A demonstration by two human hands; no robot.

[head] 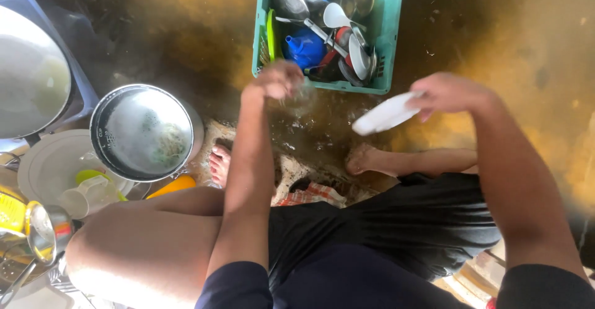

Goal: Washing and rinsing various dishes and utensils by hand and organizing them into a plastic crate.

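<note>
Just short of the crate's (387, 48) near rim, both hands hover.

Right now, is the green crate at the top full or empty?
Full. The green crate is packed with washed items: metal bowls, a ladle, a blue jug and white spoons piled up to its rim.

A single head-worn camera looks almost straight down from close above the person's lap and arms. It faces the wet floor (508, 48), with a green crate (387, 48) at the top edge.
</note>
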